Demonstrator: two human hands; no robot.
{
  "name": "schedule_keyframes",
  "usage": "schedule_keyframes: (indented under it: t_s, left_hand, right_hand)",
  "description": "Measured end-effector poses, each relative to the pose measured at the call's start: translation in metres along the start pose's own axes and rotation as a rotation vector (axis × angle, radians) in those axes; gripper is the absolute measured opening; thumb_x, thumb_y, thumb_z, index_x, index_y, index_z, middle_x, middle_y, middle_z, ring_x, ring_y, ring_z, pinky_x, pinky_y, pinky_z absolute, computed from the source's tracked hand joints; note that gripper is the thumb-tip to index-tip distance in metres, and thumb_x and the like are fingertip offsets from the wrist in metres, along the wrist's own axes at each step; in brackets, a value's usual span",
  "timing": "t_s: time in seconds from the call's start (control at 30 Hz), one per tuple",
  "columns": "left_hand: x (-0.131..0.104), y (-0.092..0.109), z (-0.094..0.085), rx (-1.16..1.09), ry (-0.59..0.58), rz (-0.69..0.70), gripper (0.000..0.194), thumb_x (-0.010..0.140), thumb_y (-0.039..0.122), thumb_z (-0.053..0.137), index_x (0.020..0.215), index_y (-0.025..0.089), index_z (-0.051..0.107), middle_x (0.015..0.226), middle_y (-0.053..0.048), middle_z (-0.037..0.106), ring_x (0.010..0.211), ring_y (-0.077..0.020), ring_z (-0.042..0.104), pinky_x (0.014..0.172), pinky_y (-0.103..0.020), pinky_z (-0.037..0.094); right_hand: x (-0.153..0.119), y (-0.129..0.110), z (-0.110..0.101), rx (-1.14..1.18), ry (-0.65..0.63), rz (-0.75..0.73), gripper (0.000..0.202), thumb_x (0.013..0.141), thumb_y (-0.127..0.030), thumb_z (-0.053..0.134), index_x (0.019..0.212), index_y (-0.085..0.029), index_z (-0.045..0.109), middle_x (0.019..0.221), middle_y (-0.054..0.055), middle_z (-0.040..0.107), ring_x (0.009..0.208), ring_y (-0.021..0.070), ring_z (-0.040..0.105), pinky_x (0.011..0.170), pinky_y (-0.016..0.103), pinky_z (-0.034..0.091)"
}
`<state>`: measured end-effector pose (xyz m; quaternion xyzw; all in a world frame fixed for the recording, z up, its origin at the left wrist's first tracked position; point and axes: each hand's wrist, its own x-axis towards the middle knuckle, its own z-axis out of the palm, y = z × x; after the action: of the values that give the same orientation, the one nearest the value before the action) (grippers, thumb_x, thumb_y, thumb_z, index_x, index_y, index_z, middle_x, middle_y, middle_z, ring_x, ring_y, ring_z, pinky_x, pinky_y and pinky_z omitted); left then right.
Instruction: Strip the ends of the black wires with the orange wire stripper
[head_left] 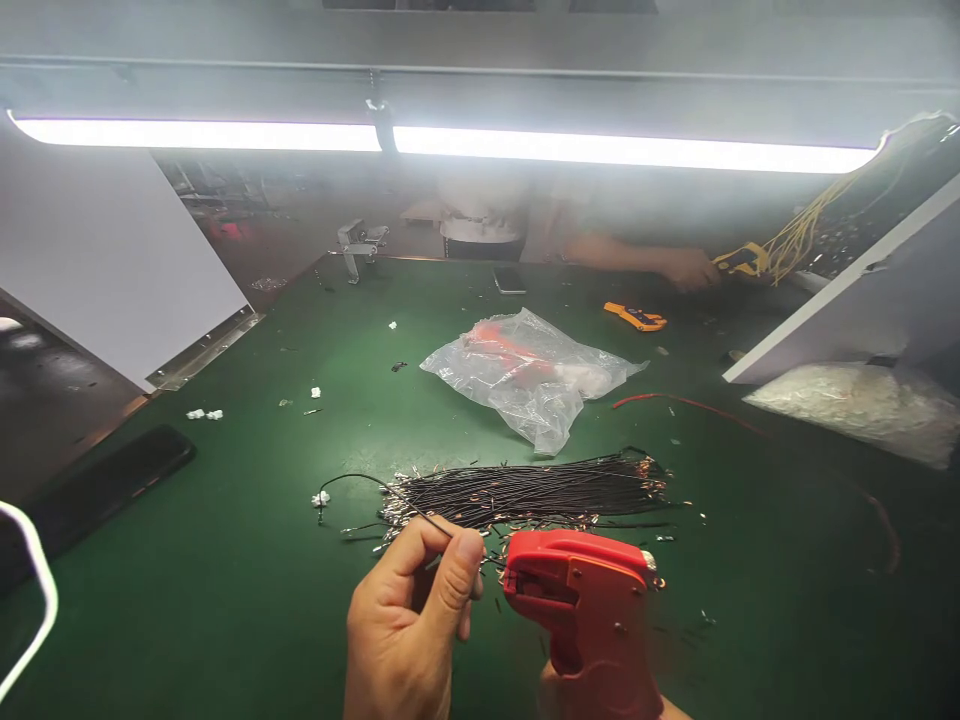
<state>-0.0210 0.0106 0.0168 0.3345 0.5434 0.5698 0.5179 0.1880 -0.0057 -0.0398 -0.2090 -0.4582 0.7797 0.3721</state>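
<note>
My left hand (420,610) pinches a single black wire (352,477) between thumb and forefinger, near one end. That wire arches to the left, where a small white connector (320,499) hangs at its other end. My right hand (551,685), mostly hidden, is wrapped round the handle of a red tool (581,600) shaped like a gun. The tool's front points left, close to my left fingertips and the wire's end. Just beyond both hands lies a bundle of black wires (525,492) with bare metal ends.
Behind the bundle, a clear plastic bag (525,375) rests on the green table (247,590). Orange pliers (635,317), a phone (509,280) and a person's hand (690,270) are farther back. A black case (97,500) lies left; a filled bag (859,405) sits right.
</note>
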Motion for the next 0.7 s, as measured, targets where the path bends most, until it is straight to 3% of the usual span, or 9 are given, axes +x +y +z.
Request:
schedule_keyframes:
  t_s: [0.27,0.53,0.7]
  left_hand:
    - [-0.008,-0.001,0.010,0.046,0.097,0.010,0.046,0.078,0.054,0.078,0.055,0.020,0.058,0.055,0.004,0.047,0.051,-0.0091,0.041,0.048,-0.022,0.034]
    - [-0.008,-0.003,0.008,-0.019,0.090,0.006,0.043,0.081,0.050,0.076,0.057,0.020,0.057,0.055,0.005,0.050,0.049,-0.0077,0.042,0.048,-0.022,0.034]
    - [-0.009,0.005,0.011,-0.074,0.114,-0.018,0.043,0.079,0.048,0.078,0.056,0.019,0.056,0.055,0.005,0.050,0.050,-0.0076,0.042,0.049,-0.020,0.035]
  right_hand:
    - [0.004,0.014,-0.029,0.045,0.066,-0.010,0.043,0.096,-0.037,0.069,0.136,-0.023,0.059,0.143,0.011,0.061,0.127,0.0348,0.060,0.103,0.060,0.052]
    - [-0.004,0.025,-0.013,0.121,0.124,0.022,0.035,0.098,-0.033,0.066,0.131,-0.020,0.061,0.136,0.011,0.064,0.113,0.0290,0.067,0.093,0.051,0.059]
    - [-0.004,0.026,-0.016,0.164,0.193,0.035,0.038,0.098,-0.035,0.066,0.134,-0.022,0.060,0.138,0.011,0.063,0.118,0.0312,0.065,0.096,0.055,0.057]
